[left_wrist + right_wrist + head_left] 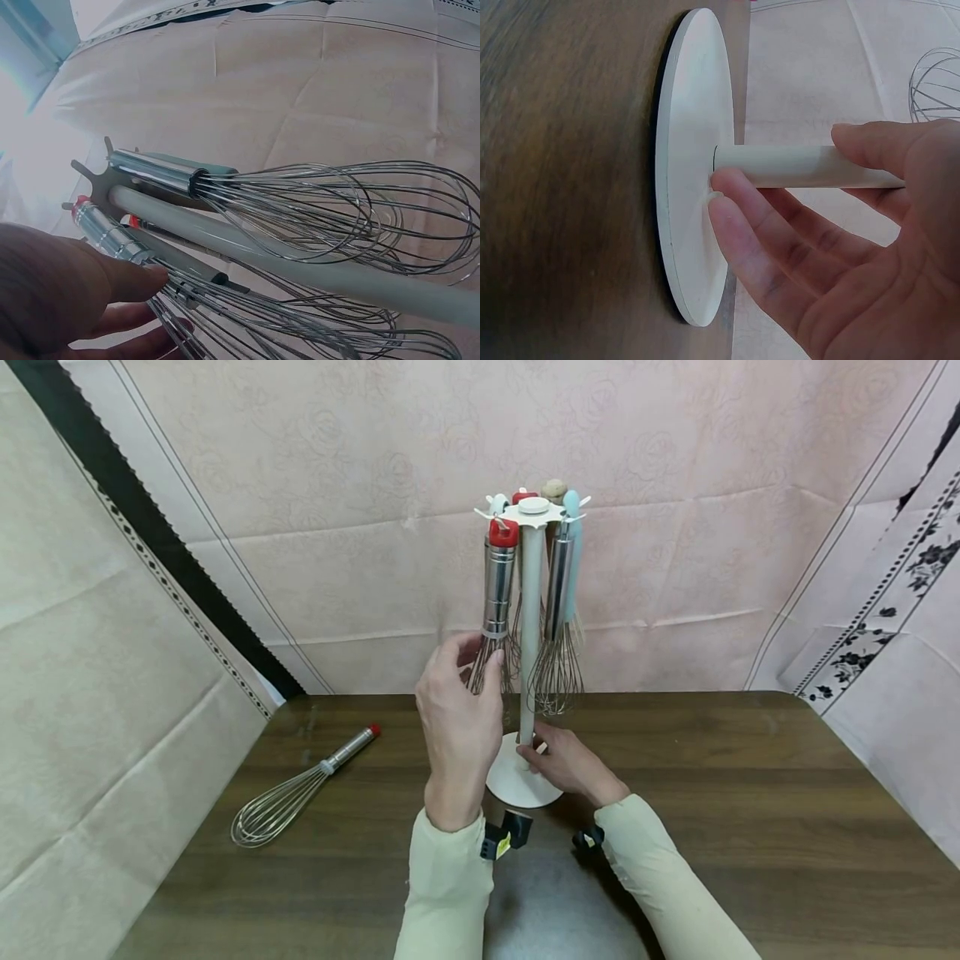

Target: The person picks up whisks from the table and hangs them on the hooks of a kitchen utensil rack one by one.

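A white utensil stand [530,627] rises upright from its round base [522,795], with several whisks and other utensils hanging from its top hooks. My left hand [459,727] pinches a red-tipped metal whisk [498,585] where its wires meet the handle; this whisk hangs at the stand's near left. In the left wrist view the thumb [142,279] lies against the whisk's neck, with fingers behind the wires. Low on the pole [787,161], my right hand [573,764] grips it, thumb on one side and fingers on the other.
Another red-tipped whisk [281,806] lies on the wooden table [750,827] to the left. On the stand's right side hang a metal-handled whisk [557,585] and a light-blue-handled utensil [574,552]. Pale patterned cloth [337,485] covers the wall behind.
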`<state>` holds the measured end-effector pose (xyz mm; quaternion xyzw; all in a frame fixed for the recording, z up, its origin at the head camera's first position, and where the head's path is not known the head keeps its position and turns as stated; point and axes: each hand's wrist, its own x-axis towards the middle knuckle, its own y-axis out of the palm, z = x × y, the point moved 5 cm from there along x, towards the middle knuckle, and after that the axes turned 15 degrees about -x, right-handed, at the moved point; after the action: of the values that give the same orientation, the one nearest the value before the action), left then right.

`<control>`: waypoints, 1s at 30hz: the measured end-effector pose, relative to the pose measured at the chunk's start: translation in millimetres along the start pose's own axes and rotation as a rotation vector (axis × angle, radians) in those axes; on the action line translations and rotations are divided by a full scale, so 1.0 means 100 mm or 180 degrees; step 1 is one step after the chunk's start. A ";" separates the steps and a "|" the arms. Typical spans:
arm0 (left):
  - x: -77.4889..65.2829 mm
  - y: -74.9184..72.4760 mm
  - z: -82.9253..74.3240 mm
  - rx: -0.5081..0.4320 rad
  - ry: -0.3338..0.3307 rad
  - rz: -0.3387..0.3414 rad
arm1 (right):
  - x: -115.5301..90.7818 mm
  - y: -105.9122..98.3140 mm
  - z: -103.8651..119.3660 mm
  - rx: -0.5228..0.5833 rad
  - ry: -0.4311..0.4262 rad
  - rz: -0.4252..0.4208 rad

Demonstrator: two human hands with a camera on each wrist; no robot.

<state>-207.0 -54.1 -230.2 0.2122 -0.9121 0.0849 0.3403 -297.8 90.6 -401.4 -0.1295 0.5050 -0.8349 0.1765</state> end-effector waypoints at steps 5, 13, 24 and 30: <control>0.01 0.00 0.04 0.0072 -0.0008 -0.0058 | 0.00 0.00 0.00 0.0050 -0.0024 -0.0005; 0.04 0.03 0.17 -0.0019 -0.0031 -0.0072 | 0.00 0.02 -0.01 0.0128 -0.0022 0.0014; 0.10 0.11 0.34 -0.0320 -0.0050 -0.0101 | 0.00 0.02 0.00 0.0063 -0.0012 -0.0001; 0.10 0.06 0.35 -0.0461 -0.0184 0.0061 | -0.01 0.00 -0.01 0.0075 -0.0119 -0.0061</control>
<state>-236.9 -62.6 -249.9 0.1807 -0.9273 0.0158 0.3274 -296.8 91.9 -401.4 -0.1478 0.4905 -0.8399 0.1795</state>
